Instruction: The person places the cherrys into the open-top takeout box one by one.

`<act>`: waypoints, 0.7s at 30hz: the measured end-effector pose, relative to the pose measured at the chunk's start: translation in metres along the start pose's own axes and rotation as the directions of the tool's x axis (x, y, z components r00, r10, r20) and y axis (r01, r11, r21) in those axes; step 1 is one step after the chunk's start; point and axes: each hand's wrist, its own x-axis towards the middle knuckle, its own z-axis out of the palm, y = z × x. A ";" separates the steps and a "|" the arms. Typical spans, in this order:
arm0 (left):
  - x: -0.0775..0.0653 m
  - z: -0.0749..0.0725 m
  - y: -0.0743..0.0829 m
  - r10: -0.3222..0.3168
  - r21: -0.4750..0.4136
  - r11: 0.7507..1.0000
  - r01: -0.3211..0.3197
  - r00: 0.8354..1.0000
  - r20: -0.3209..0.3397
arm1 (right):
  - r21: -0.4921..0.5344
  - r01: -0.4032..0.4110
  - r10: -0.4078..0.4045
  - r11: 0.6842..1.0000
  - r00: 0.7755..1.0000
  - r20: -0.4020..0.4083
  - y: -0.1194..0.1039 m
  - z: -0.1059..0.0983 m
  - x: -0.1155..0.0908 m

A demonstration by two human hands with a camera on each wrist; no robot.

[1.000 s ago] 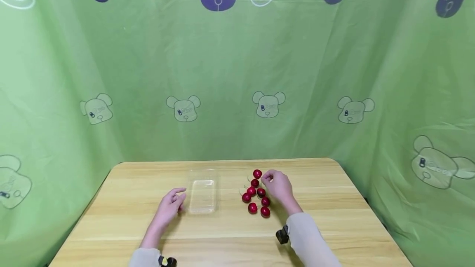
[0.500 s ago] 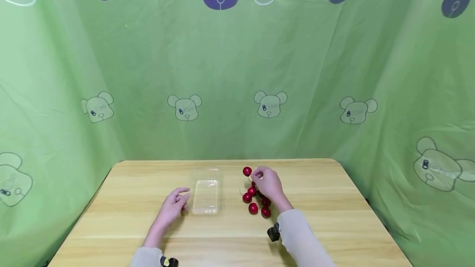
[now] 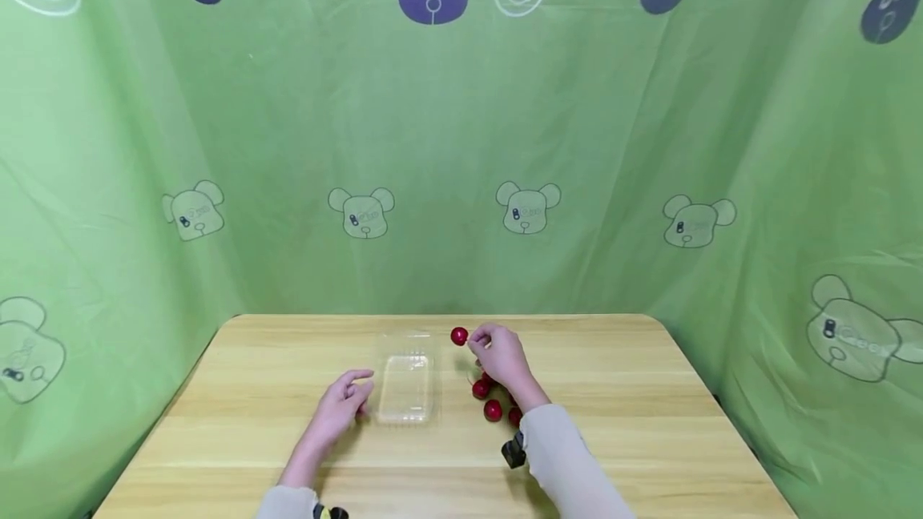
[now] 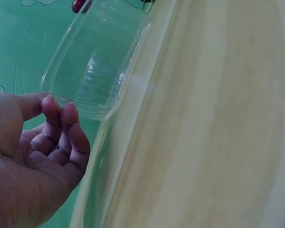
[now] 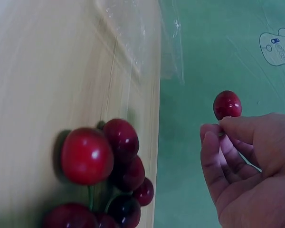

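My right hand [image 3: 502, 357] pinches a dark red cherry [image 3: 459, 335] by its stem end between thumb and fingertips; in the right wrist view this cherry [image 5: 227, 105] sits just beyond the fingertips. To its left stands a clear plastic container [image 3: 405, 391] with an open top. My left hand [image 3: 337, 408] is at the container's left side. In the left wrist view, the left thumb and fingertips meet at the rim of the container [image 4: 92, 61], pinching its corner, the other fingers curled. Under my right hand lie several loose cherries [image 3: 493, 410], partly hidden by the hand and wrist.
The pale wooden table [image 3: 649, 415] has rounded far corners. A green patterned curtain [image 3: 447, 126] hangs behind it and along both sides. Black wrist cameras are strapped on both forearms, the right camera [image 3: 514, 450] close beside the cherries.
My right hand has lifted the cherry from the far end of the group and moved left towards the container. The container and my left hand have shifted slightly to the right.
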 end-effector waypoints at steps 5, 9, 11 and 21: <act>0.001 0.001 0.000 -0.002 -0.016 1.000 0.002 1.000 0.014 | -0.022 0.022 -0.022 1.000 1.000 0.020 -0.006 0.006 0.002; 0.001 0.002 -0.001 -0.001 -0.017 1.000 0.001 1.000 0.016 | -0.016 0.028 -0.027 0.999 0.999 0.035 -0.007 0.011 0.005; 0.001 0.002 -0.002 0.003 -0.016 1.000 -0.002 1.000 0.020 | -0.013 0.026 -0.025 1.000 0.999 0.038 -0.008 0.013 0.007; 0.003 0.003 -0.003 0.001 -0.022 1.000 0.000 0.999 0.052 | -0.003 0.026 -0.026 1.000 0.998 0.059 -0.014 0.023 0.014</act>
